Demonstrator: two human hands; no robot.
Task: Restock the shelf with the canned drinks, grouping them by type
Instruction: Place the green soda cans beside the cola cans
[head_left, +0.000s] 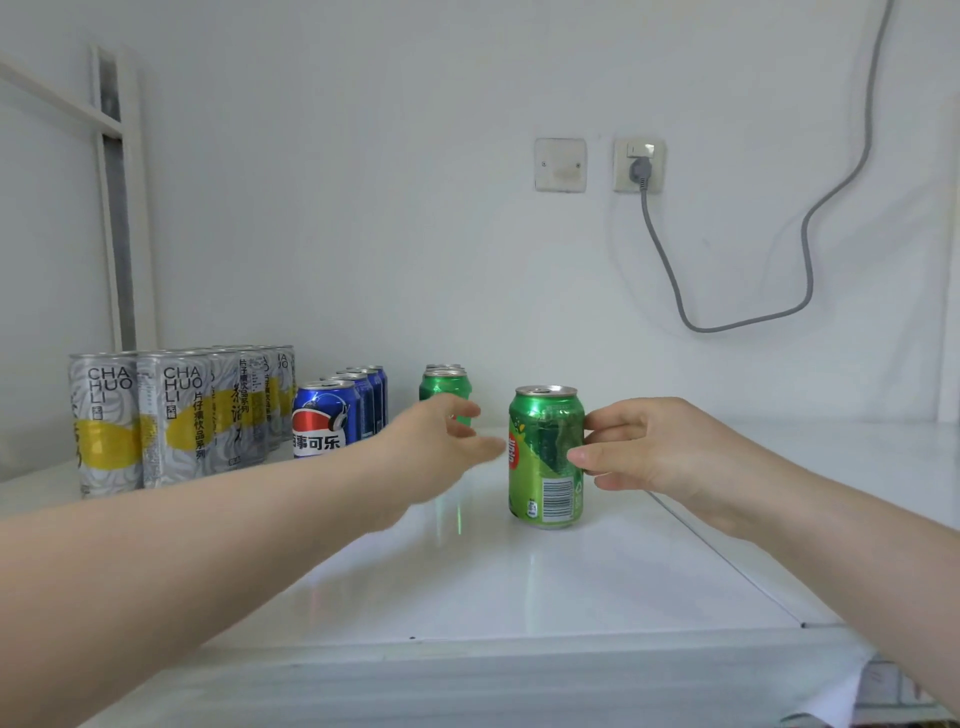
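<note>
- Big white shelf (519, 582) down below, shiny and smooth, with a plain wall behind it.
- On the left, two rows of tall silver and yellow cans (174, 415), marked "CHA HUO LI" with more Chinese writing.
- Next to those, a row of blue cans (326, 418), the front one printed with Chinese letters and a round red, white and blue logo.
- Farther right, a short row of green cans (445, 387) near the back.
- Out in front alone, stood upright: one green can (545, 457) with a barcode; other writing too small to read.
- Right hand (644, 452) closed lightly on that can's side, fingertips and thumb pinching it.
- Left hand (441, 441) open wide, holding nothing, close beside the green row.
- Could slide and tip on the slick shelf if pushed too fast, or bump the row over.
</note>
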